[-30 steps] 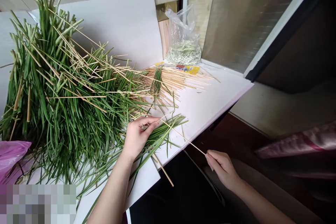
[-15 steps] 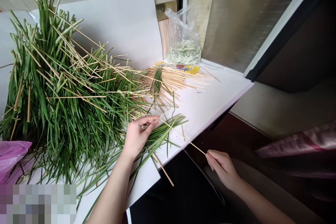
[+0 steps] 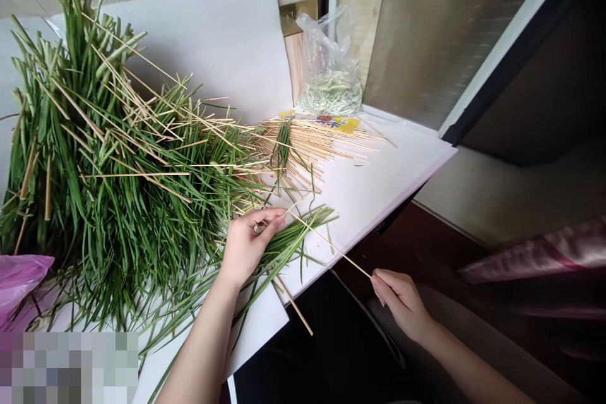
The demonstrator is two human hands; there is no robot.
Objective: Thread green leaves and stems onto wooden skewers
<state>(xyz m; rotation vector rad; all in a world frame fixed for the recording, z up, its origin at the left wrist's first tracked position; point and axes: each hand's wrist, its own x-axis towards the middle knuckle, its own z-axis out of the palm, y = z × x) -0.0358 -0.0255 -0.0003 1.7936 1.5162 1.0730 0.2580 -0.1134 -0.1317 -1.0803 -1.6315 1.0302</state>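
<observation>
My right hand (image 3: 400, 300) pinches the near end of a thin bamboo skewer (image 3: 343, 254), which slants up and left over the table edge. The skewer's far tip reaches the fingertips of my left hand (image 3: 250, 243). Thumb and forefinger of that left hand are closed on a thin pale stalk, whose short end sticks out up and right and meets the skewer. Beneath the left hand lies a loose bunch of green chives (image 3: 303, 233). Behind it rises a large heap of garlic chives (image 3: 142, 221), with several bamboo skewers lying across it.
Many skewers (image 3: 307, 145) lie fanned out on the white table (image 3: 383, 170), with a small chive bundle (image 3: 283, 144) on top. A clear plastic bag (image 3: 331, 85) with pale green pieces stands at the back. A pink bag (image 3: 21, 281) is at the left. One skewer (image 3: 300, 315) overhangs the front edge.
The view has shifted very slightly. Both hands keep their places and their hold, with the skewer still spanning between them.
</observation>
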